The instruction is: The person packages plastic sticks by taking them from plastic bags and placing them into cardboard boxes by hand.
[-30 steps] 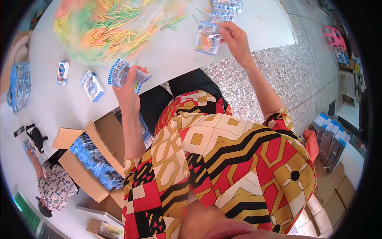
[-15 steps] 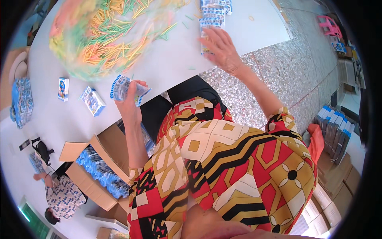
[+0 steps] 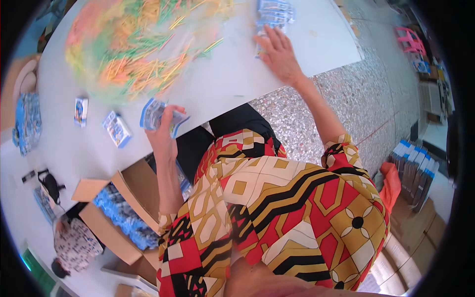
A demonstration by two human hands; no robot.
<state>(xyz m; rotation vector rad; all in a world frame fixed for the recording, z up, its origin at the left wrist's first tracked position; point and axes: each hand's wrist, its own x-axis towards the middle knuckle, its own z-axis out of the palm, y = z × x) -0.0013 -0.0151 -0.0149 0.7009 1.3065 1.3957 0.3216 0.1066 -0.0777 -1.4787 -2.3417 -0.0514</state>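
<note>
My left hand point(image 3: 162, 139) is closed on a clear plastic packet point(image 3: 152, 114) with blue edges, held tilted over the near table edge. My right hand point(image 3: 282, 60) lies with fingers stretched over the near end of a row of overlapping blue-and-clear packets point(image 3: 275, 14) at the far right of the table. Its fingers partly hide the nearest packet. Between and beyond my hands, yellow, green and orange thin sticks point(image 3: 143, 67) lie heaped in and around a clear plastic bag point(image 3: 79, 54). Two small blue-and-white boxes, one near point(image 3: 117, 129) and one farther left point(image 3: 80, 112), lie left of my left hand.
An open cardboard box point(image 3: 111, 232) full of blue packets stands below the table at the left. More blue packets point(image 3: 28, 123) lie at the far left. Another person point(image 3: 76, 245) is at the lower left. A pink stool point(image 3: 410, 40) stands far right on the speckled floor.
My right hand has shifted slightly away from me, staying over the packet row, its fingers now closer to the upper packets. My left hand still holds its packet. The view has moved a little.
</note>
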